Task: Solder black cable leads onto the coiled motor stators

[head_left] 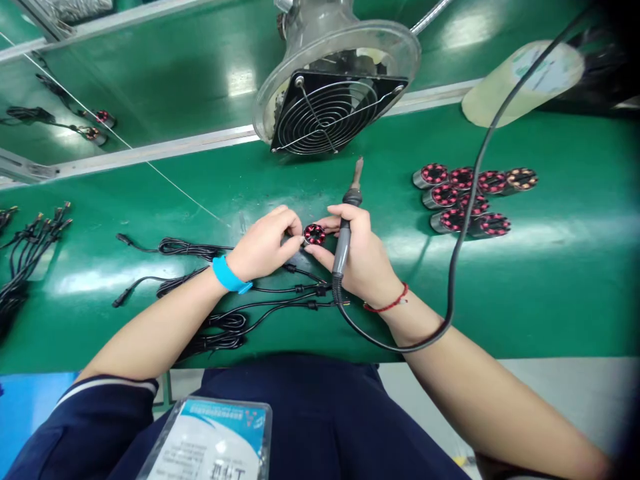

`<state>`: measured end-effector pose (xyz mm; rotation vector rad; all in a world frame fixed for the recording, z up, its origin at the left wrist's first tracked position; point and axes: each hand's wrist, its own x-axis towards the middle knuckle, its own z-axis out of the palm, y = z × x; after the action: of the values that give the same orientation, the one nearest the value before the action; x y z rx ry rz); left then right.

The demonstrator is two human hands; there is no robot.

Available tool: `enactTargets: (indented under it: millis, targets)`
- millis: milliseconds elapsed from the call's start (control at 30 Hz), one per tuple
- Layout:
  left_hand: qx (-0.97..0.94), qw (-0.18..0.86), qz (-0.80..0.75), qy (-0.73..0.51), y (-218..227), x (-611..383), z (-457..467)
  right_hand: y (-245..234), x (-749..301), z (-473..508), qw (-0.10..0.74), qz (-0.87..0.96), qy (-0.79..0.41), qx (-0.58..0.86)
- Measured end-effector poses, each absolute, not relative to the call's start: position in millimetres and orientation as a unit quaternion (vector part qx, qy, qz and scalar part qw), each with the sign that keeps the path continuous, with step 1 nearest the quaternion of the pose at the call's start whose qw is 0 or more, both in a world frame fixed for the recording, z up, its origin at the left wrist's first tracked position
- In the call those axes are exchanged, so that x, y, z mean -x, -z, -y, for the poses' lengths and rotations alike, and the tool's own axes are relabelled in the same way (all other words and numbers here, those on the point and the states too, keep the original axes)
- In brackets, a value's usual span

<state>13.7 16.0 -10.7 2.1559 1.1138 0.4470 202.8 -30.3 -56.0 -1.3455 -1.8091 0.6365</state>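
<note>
Between my two hands sits a small round motor stator (pixel 315 235) with red windings and a dark core. My left hand (pixel 270 241), wearing a blue wristband, pinches its left side with thumb and fingertips. The thumb and a finger of my right hand (pixel 361 257) hold its right side. That same hand also carries a soldering iron (pixel 342 247), its tip pointing away from me toward the fan. Black cables (pixel 280 289) lie under and beside my left wrist, their ends near the stator. Any wire between the left fingertips is too small to make out.
A fume extractor fan (pixel 325 117) hangs just beyond my hands. Several stators (pixel 457 197) are grouped on the right, near a pale roll (pixel 523 83). The iron's cord (pixel 453 287) loops over my right forearm. Cable bundles (pixel 30 260) lie on the green table (pixel 560 293) at far left.
</note>
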Motion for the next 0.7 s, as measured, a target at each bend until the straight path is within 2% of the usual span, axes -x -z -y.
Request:
enactTargets:
  millis: [100, 167, 267, 400, 533, 700]
  targets:
    - [-0.886, 0.176, -0.381, -0.200, 12, -8, -17, 55, -205, 31, 0.372, 0.740, -0.199, 0.525]
    - [-0.875, 0.145, -0.394, -0.242, 9, -6, -17, 54, -205, 32, 0.368, 0.754, -0.177, 0.515]
    - [-0.849, 0.196, -0.430, -0.238, 3, -10, -12, 51, -202, 34, 0.345, 0.773, -0.145, 0.513]
    - [-0.844, 0.240, -0.461, -0.129, -1, -18, -4, 46, -198, 37, 0.284, 0.801, -0.097, 0.519]
    - [-0.820, 0.276, -0.489, -0.112, 0, -19, -5, 43, -197, 39, 0.273, 0.819, -0.051, 0.503]
    - [-0.744, 0.438, -0.490, -0.119, 0, -15, -14, 43, -198, 40, 0.276, 0.798, -0.093, 0.527]
